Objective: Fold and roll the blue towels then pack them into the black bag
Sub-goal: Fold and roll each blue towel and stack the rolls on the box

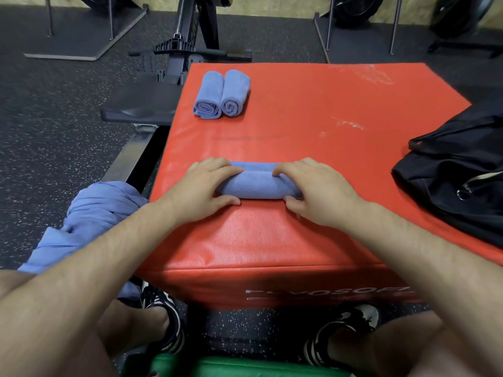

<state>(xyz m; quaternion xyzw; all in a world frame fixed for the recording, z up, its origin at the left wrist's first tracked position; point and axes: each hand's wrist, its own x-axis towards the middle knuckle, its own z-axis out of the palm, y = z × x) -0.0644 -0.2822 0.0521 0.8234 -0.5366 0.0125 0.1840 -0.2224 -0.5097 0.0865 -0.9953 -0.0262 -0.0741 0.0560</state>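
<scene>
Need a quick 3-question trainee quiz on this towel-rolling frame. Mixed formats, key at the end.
1. How many finished rolled towels lie at the far left of the red box?
2. True or false: the black bag lies on the floor.
3. The towel roll nearest the person is gripped by: A) no hand B) one hand C) the left hand and the right hand

Key: 1) two, side by side. 2) false, it lies on the box's right side. 3) C.
</scene>
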